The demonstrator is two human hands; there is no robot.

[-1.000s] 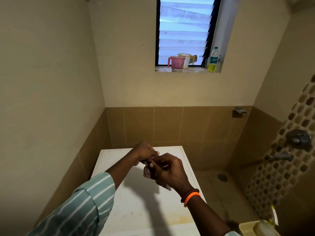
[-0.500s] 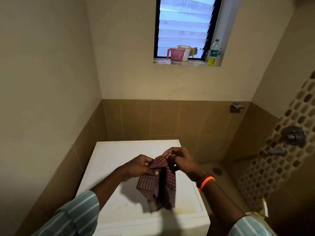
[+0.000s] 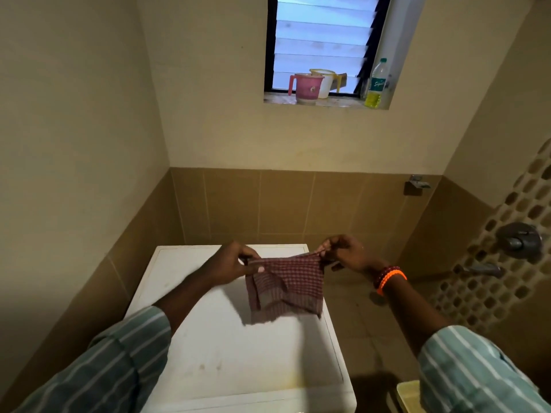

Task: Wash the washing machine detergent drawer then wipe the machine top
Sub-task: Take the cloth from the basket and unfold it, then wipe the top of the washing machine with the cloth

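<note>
Beige-tiled walls close around the white machine top (image 3: 238,347), which lies directly below our hands. We now hold the checked cloth (image 3: 286,286) stretched between them: the left hand (image 3: 229,263) pinches one upper corner, the right hand (image 3: 346,253) the other, and the cloth hangs clear of the surface. A second ago it was bunched between hands held close together; half a second ago, only partly opened. We judge that wiping is about to begin. Faint stains seem to mark the top nearer us than the hands.
</note>
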